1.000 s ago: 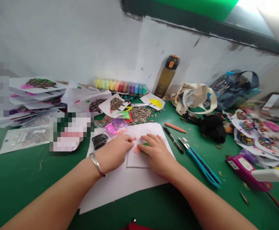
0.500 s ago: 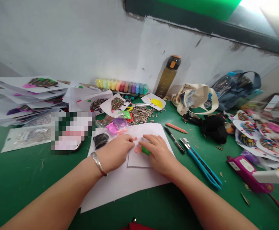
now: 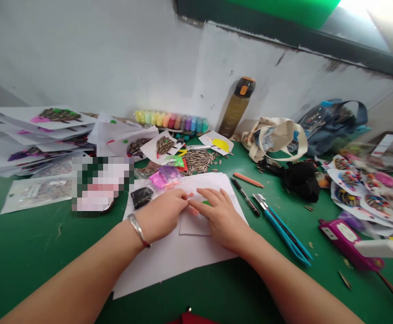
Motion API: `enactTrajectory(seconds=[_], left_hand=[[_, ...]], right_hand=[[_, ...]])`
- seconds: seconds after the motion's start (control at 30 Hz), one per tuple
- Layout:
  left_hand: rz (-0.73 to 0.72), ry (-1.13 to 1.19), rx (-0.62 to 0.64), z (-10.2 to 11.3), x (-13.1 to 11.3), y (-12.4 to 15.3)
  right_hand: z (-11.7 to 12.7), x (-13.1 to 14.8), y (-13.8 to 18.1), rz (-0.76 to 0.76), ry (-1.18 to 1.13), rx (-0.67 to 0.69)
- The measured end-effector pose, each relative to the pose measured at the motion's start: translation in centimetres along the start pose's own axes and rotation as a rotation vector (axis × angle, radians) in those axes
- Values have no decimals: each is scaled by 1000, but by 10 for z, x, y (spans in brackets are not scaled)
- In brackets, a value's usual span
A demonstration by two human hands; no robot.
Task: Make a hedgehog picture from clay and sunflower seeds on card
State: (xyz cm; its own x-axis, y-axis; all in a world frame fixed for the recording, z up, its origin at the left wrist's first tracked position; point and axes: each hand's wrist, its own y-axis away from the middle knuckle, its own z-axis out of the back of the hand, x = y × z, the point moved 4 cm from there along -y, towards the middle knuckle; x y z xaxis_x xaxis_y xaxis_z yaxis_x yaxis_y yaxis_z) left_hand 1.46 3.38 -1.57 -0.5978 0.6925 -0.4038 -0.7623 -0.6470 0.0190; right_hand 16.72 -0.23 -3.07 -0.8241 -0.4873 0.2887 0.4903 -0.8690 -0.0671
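Observation:
My left hand (image 3: 162, 212) rests curled on a small white card (image 3: 192, 225), its fingertips pressed beside a bit of pink clay (image 3: 190, 195). My right hand (image 3: 220, 213) lies on the same card with fingers bent, covering a green clay piece (image 3: 205, 203) that barely shows. The index finger of my right hand touches the fingertips of the left. The card lies on a large white sheet (image 3: 169, 256) on the green table (image 3: 30, 252). A silver bracelet sits on my left wrist.
Black pen (image 3: 245, 195), orange pencil (image 3: 248, 180) and blue cutter (image 3: 284, 230) lie right of the sheet. Sunflower seeds (image 3: 198, 161), clay bags (image 3: 164, 176), a clay colour row (image 3: 171, 120) and a bottle (image 3: 236, 107) stand behind. Craft cards pile at left (image 3: 41, 135) and right (image 3: 361, 189).
My right hand has slid left over the pink and green clay, so both are nearly hidden, and its index finger now meets my left fingertips. The left hand stays put.

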Motion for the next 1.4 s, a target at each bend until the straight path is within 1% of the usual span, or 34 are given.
enactTrajectory(seconds=[0.23, 0.43, 0.63, 0.77, 0.93, 1.03, 1.13, 1.4], left_hand=[[21, -33, 10, -2, 3, -1], [-9, -12, 11, 0, 0, -1], [41, -41, 16, 0, 1, -2], [37, -36, 26, 1, 0, -2], [-10, 5, -11, 2, -2, 0], [-20, 6, -32, 0, -1, 2], [-36, 1, -22, -3, -2, 4], [-6, -54, 26, -5, -4, 3]], right_hand=[[0, 1, 1, 31, 1, 7], [2, -4, 2, -2, -3, -18], [-4, 3, -1, 47, 53, 18], [2, 3, 0, 61, 81, -15], [14, -6, 10, 18, 61, -55], [15, -2, 18, 90, 103, -18], [13, 2, 24, 150, 156, 34], [9, 2, 23, 161, 233, 29]])
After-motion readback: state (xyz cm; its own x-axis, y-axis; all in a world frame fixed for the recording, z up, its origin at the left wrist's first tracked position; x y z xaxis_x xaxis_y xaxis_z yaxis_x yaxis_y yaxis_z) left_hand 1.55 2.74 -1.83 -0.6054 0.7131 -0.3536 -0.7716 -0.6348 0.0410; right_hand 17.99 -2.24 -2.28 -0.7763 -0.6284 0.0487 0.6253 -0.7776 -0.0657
